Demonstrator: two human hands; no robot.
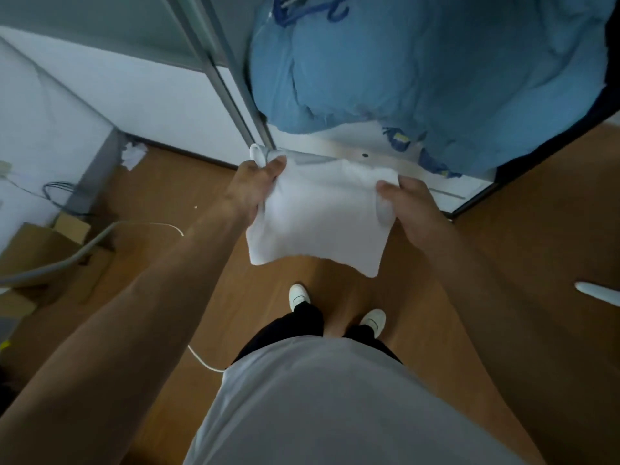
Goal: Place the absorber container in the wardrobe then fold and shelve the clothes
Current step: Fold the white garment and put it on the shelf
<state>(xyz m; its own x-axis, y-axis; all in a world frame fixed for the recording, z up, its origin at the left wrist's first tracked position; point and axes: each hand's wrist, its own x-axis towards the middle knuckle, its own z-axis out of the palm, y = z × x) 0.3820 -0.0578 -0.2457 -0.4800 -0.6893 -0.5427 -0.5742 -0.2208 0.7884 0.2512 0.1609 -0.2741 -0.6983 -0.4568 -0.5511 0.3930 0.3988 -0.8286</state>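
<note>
Cloth (315, 226), white, soft and slightly fuzzy, held spread in the air at about waist height in front of the open wardrobe (339, 142); roughly rectangular, with its lower edge hanging free and uneven above the floor (520, 229). Left hand (258, 182): grip closed on the cloth's upper left corner, thumb on top, and a small loop of fabric stands up above the knuckles. Right hand (412, 209): grip closed on the upper right edge, fingers curled under and bunching the fabric into a small fold. Both arms are bare and extended forward. Cloth's top edge lies just in front of the wardrobe's pale bottom panel; whether they touch cannot be told. Inside the wardrobe hangs a bulky blue garment (419, 62), matte and creased, on a blue plastic hanger (302, 11). A grey metal door frame (214, 62) runs slantwise along the wardrobe's left side. Floor is smooth wood-look board, warm brown. White shoes (298, 295) stand directly below the cloth. To the left: flattened brown cardboard (43, 253), a thin white cable (157, 224) curving over it, and crumpled white paper (133, 155) in the corner by the wall.
</note>
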